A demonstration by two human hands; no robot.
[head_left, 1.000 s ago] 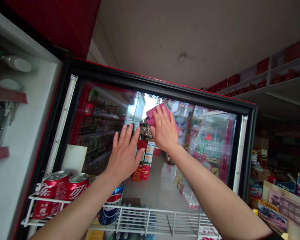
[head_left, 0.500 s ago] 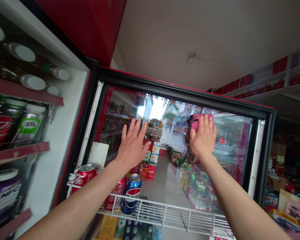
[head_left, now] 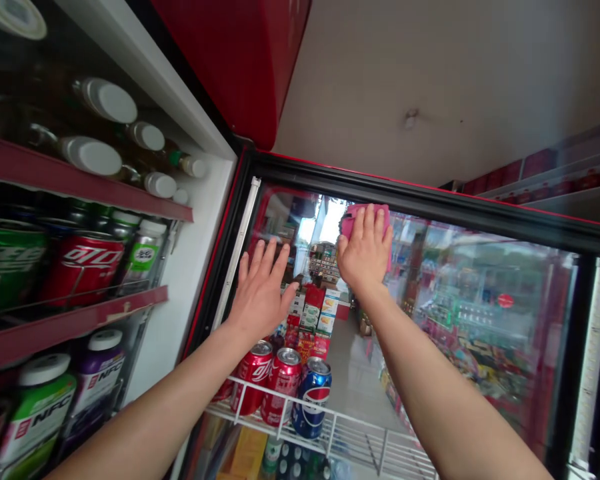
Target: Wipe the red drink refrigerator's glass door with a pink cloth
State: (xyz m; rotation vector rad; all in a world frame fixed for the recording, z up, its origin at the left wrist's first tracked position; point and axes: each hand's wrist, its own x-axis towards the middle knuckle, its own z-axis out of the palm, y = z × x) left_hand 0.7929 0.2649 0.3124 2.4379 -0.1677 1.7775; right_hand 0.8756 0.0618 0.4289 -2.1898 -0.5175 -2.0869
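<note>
An open fridge door (head_left: pixel 430 200) with a black frame and a glass pane stands in front of me. My left hand (head_left: pixel 260 293) lies flat on the inside of the glass, fingers spread, near the hinge side. My right hand (head_left: pixel 365 250) presses a pink cloth (head_left: pixel 353 217) flat against the glass close to the top edge of the pane. The cloth shows above and beside my fingers. Through the glass a shop aisle with stacked boxes is visible.
A white wire rack (head_left: pixel 340 427) on the door holds two red cans (head_left: pixel 273 377) and a blue can (head_left: pixel 310 397). At left the fridge shelves (head_left: pixel 80 313) carry bottles and cans. Red boxes line a high shelf (head_left: pixel 555 173) at right.
My right hand with the pink cloth has slid across the glass, first right, then back left and up toward the top edge. My left hand stayed flat on the glass. My view swung left.
</note>
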